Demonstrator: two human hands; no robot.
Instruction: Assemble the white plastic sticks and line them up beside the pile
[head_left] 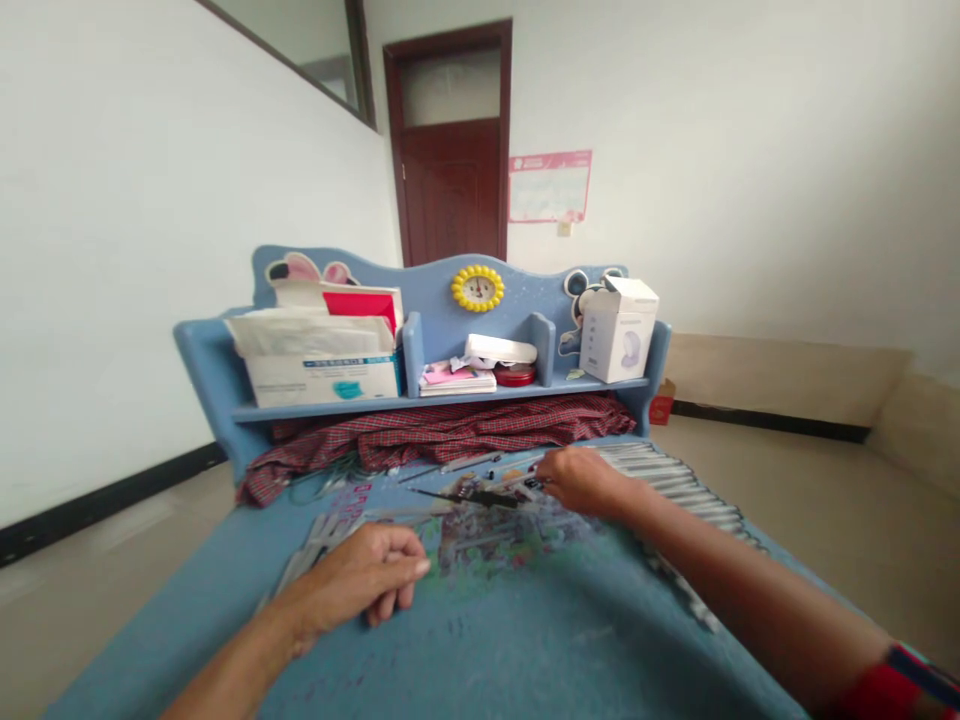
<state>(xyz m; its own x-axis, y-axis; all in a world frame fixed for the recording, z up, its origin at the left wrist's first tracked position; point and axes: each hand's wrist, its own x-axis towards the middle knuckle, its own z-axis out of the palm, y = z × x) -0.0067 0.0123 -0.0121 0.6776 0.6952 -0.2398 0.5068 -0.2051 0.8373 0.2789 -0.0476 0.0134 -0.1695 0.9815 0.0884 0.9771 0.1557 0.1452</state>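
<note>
My left hand (pixel 371 575) rests on the blue desk (pixel 480 650) with its fingers curled loosely under; nothing shows in it. Beside it on the left lies a small bunch of grey pen-like sticks (pixel 315 545). My right hand (pixel 581 480) reaches further across the desk, fingers pinched together at small dark and red parts (pixel 525 487) near a thin dark stick (pixel 465 495). What the fingers hold is too small to name. A long row of silver-grey tubes (pixel 675 485) lies along the desk's right side, behind and under my right forearm.
A red checked cloth (pixel 442 435) lies bunched under the desk's blue shelf (pixel 442 400). On the shelf stand a box of masks (pixel 322 375), papers, a red tin (pixel 515 376) and a white box (pixel 619 330). A brown door (pixel 454 190) is behind.
</note>
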